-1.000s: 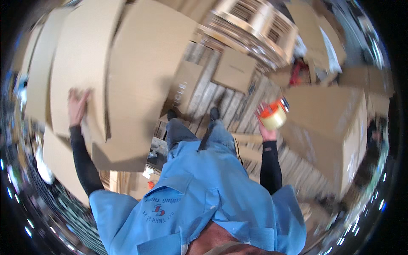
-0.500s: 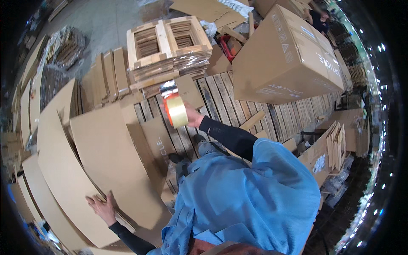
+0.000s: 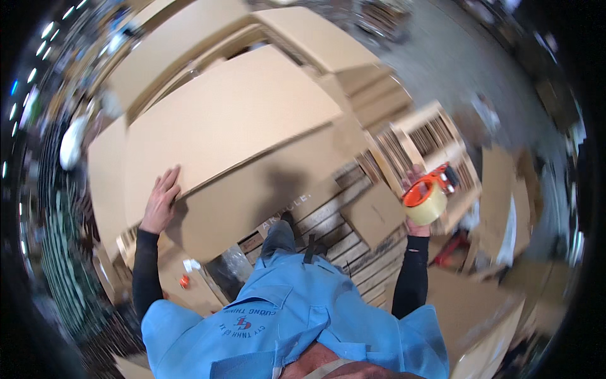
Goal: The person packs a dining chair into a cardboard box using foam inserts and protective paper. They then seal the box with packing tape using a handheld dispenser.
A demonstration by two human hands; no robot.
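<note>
My left hand (image 3: 162,201) lies with fingers stretched out on the near left edge of a large brown cardboard panel (image 3: 233,120), the top of a big carton. Below that edge the carton's side wall (image 3: 271,180) drops away, with pale lettering low on it. Off to the right, my right hand (image 3: 413,177) is closed around an orange tape dispenser (image 3: 449,178) and holds it in the air. A wide roll of yellowish clear tape (image 3: 432,206) sits on the dispenser and hides most of the palm.
Slatted wooden pallets (image 3: 315,221) lie by my feet, with a flat cardboard box (image 3: 374,216) on them. Stacked wooden frames (image 3: 435,136) stand beyond my right hand. A big carton (image 3: 461,303) is at lower right. A small orange object (image 3: 184,281) lies at lower left.
My view has swung left toward the carton. The right hand with the tape dispenser now appears farther right. The left hand still rests on cardboard, now at the panel's near edge.
</note>
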